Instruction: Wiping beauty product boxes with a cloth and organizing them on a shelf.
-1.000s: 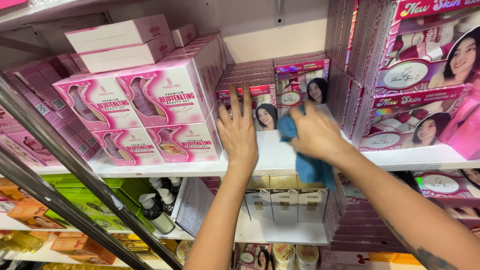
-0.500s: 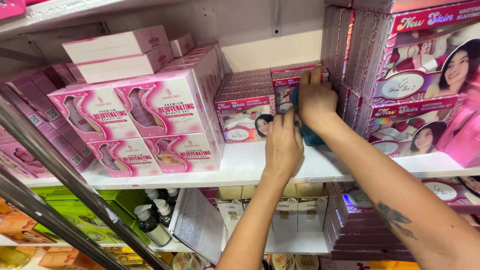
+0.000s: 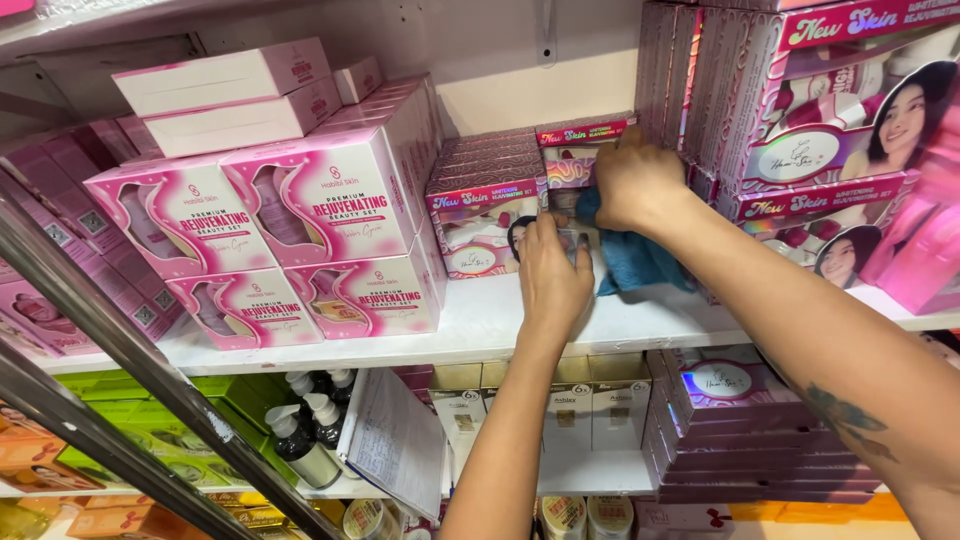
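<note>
Left hand: my left hand (image 3: pixel 553 275) sits at centre frame, fingers curled against the front of a small pink box (image 3: pixel 570 165) deep on the shelf; they seem to grip its edge, though the grasp itself is hidden behind the knuckles.
Right hand: my right hand (image 3: pixel 635 185), right of centre, is clenched around a blue cloth (image 3: pixel 635 260), pressing it near the same box.
Cloth: it hangs from the fist and drapes down onto the white shelf (image 3: pixel 480 325), just right of the left hand.
Box row: a row of flat pink boxes (image 3: pixel 487 195) stands just left of both hands, touching the box I am handling.
Left stack: large pink-and-white beauty set boxes (image 3: pixel 320 215) fill the left of the frame, well apart from my hands.
Right stack: tall pink boxes (image 3: pixel 800 130) stand upright at upper right, close beside my right wrist.
Below: dark pump bottles (image 3: pixel 300 445) stand at lower left, a paper pad (image 3: pixel 400 440) leaning beside them.
Doing it well: I judge the left hand should hold the box steady while the cloth wipes in short strokes, elbow tucked so the right stack is not nudged.
</note>
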